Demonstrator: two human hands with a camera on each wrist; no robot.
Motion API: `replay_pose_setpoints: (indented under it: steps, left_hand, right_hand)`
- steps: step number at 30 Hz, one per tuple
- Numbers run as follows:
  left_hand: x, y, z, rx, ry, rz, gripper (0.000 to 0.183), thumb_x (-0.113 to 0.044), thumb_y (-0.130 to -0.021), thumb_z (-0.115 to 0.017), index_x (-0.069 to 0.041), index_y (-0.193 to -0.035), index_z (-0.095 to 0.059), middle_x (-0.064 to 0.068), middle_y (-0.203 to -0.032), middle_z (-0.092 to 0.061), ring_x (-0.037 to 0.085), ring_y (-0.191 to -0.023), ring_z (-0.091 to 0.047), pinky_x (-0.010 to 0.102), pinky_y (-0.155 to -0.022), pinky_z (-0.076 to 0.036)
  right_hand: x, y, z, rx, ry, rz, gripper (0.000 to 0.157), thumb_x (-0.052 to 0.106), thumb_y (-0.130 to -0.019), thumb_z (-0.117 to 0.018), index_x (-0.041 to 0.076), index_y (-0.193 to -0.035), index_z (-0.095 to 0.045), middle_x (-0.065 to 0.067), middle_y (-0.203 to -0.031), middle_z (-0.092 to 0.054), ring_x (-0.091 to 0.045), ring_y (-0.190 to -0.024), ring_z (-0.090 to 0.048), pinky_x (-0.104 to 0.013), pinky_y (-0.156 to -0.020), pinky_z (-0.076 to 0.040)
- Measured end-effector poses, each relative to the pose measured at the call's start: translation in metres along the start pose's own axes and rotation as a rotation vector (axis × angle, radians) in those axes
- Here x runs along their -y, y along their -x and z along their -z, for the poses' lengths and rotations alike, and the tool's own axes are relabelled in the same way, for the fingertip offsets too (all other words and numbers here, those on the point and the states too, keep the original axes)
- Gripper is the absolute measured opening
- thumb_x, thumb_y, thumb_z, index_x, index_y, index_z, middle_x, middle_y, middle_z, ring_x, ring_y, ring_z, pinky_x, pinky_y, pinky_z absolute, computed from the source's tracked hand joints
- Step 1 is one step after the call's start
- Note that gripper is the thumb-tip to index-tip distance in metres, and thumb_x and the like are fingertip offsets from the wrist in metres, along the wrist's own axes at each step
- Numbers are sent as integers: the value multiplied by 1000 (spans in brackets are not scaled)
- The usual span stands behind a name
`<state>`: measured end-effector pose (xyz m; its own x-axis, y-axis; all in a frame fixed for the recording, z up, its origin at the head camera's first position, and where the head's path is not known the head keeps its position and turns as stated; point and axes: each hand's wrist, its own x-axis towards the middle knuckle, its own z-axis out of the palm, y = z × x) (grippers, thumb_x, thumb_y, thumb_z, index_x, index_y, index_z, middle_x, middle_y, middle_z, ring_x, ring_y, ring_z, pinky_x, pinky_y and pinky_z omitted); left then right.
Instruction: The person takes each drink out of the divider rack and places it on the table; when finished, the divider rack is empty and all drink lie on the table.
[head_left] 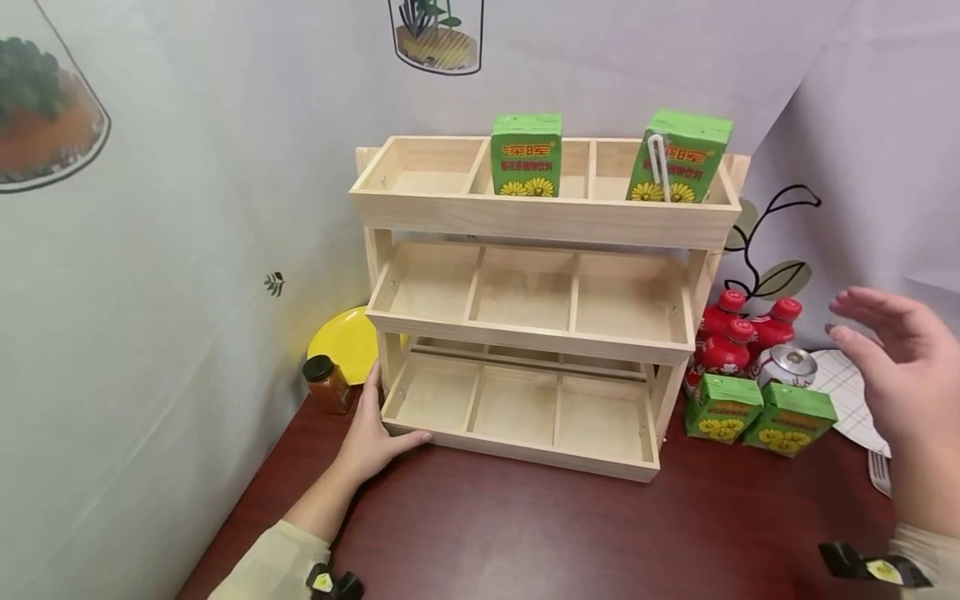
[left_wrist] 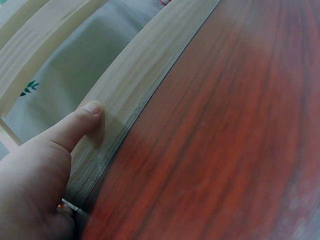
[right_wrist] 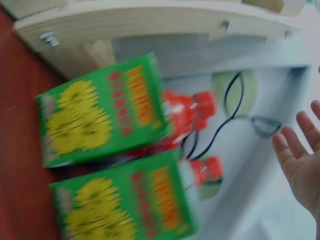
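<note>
A wooden three-tier shelf [head_left: 525,333] with divided trays stands on the table. My left hand [head_left: 375,437] grips its lower left corner, the thumb [left_wrist: 82,122] on the front board and the other fingers along the side. My right hand [head_left: 911,367] is in the air at the right, fingers spread and holding nothing. Two green drink boxes [head_left: 722,408] stand to the left of that hand, near the shelf's right side. In the top tray, one green drink box [head_left: 527,158] is in the middle compartment and another green drink box [head_left: 678,158], with a white straw, leans in the right one.
Behind the green boxes are several red-capped bottles [head_left: 727,346] and a silver-topped can [head_left: 786,365]. A fork [head_left: 879,473] lies by a checked cloth [head_left: 843,400]. At the left are a yellow plate [head_left: 341,337] and a dark-lidded jar [head_left: 327,385]. Printed fabric hangs behind.
</note>
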<state>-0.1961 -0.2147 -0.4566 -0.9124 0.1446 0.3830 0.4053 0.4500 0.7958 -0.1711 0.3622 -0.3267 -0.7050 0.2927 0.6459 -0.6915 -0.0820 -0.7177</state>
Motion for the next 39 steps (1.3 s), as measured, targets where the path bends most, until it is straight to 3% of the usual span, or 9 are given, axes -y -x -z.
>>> replay_pose_setpoints:
  steps: [4, 9, 15, 20, 24, 31, 34, 39]
  left_hand:
    - [-2, -1, 1, 0, -5, -6, 132, -20, -60, -94, -13, -156, -3, 16, -154, -23, 29, -135, -31, 48, -106, -27]
    - [-5, 0, 1, -6, -7, -7, 132, -19, -60, -94, -12, -156, -4, 16, -154, -23, 29, -135, -31, 41, -106, -27]
    - [-2, 0, 1, -13, -11, -14, 132, -20, -60, -95, -11, -156, -4, 16, -154, -23, 30, -135, -31, 49, -106, -27]
    - [15, -2, -3, -23, -7, -24, 135, -24, -58, -96, -19, -156, -3, 10, -154, -23, 27, -135, -31, 53, -105, -27]
    - [33, -3, -5, -21, -34, 2, 138, -34, -56, -95, -31, -155, 0, 1, -155, -22, 20, -136, -30, 49, -106, -27]
    - [39, -3, -5, -24, -35, 16, 137, -38, -56, -95, -33, -155, 0, 0, -155, -22, 20, -136, -29, 49, -107, -27]
    - [35, -3, -5, -18, -36, 14, 137, -35, -56, -95, -32, -155, 0, 0, -155, -22, 20, -136, -30, 48, -107, -27]
    - [12, -2, -3, -21, -7, -21, 135, -21, -58, -95, -18, -156, -3, 12, -153, -24, 29, -135, -32, 55, -104, -28]
  right_hand:
    - [12, -24, -21, 104, -114, 95, 41, -30, -78, -53, -27, -118, -46, -26, -113, -62, -29, -108, -59, -26, -87, -50]
    - [28, -57, -49, 185, -193, 140, 45, -29, -74, -60, -27, -117, -45, -28, -114, -58, -32, -111, -55, -30, -90, -49]
    - [45, -84, -83, 181, -164, 142, 45, -28, -73, -61, -22, -117, -50, -27, -117, -55, -34, -111, -55, -29, -88, -50]
    - [61, -94, -112, 190, -156, 130, 44, -27, -74, -58, -19, -117, -52, -27, -120, -52, -35, -113, -54, -30, -88, -50]
    - [72, -97, -133, 250, -54, 142, 47, -26, -72, -61, -18, -117, -56, -26, -122, -53, -34, -113, -53, -27, -91, -49]
    - [78, -107, -162, 381, 504, 242, 50, -14, -79, -67, -4, -127, -60, -10, -132, -48, -24, -121, -46, -22, -92, -46]
    - [74, -110, -171, 406, 573, 282, 46, -11, -80, -69, -4, -125, -62, -9, -132, -50, -22, -123, -46, -22, -89, -47]
    - [67, -110, -175, 366, 671, 334, 38, -9, -78, -73, -4, -114, -69, -8, -126, -58, -15, -113, -57, -19, -84, -49]
